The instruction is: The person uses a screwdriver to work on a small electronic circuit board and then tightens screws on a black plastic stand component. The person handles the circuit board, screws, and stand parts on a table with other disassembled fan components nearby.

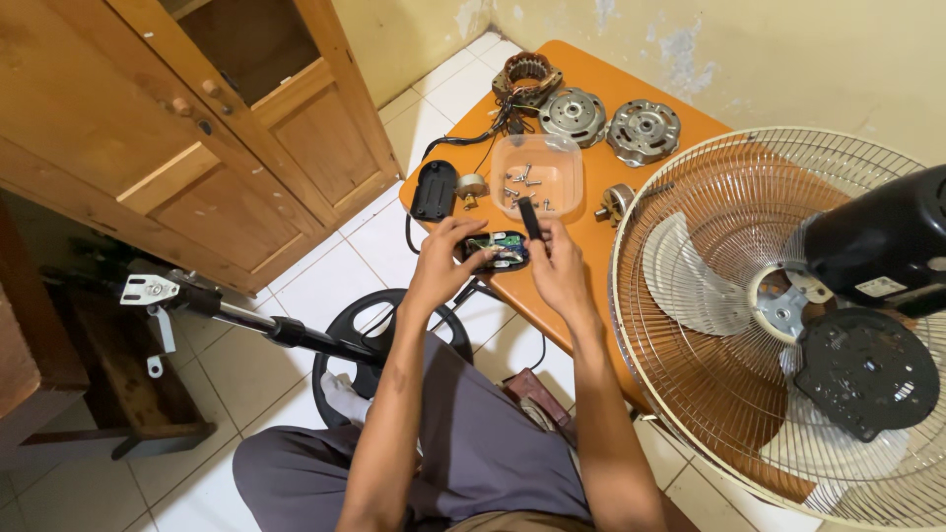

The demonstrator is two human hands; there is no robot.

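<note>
My left hand [441, 264] grips the left end of a small black switch housing with a green circuit board [498, 250] inside, held at the near edge of an orange table [591, 202]. My right hand [557, 266] holds the housing's right end and pinches a black screwdriver handle [529, 217] that stands over the board. Just beyond sits a clear plastic tray [537, 175] with several loose screws.
A black cover [433, 189] lies on the table's left edge. A wound motor stator [526, 79] and two metal motor end plates [573, 115] [642, 131] lie at the far end. A fan with its cream wire guard [690, 325] fills the right. A black stand pole [256, 320] crosses the tiled floor beside a wooden cabinet [177, 128].
</note>
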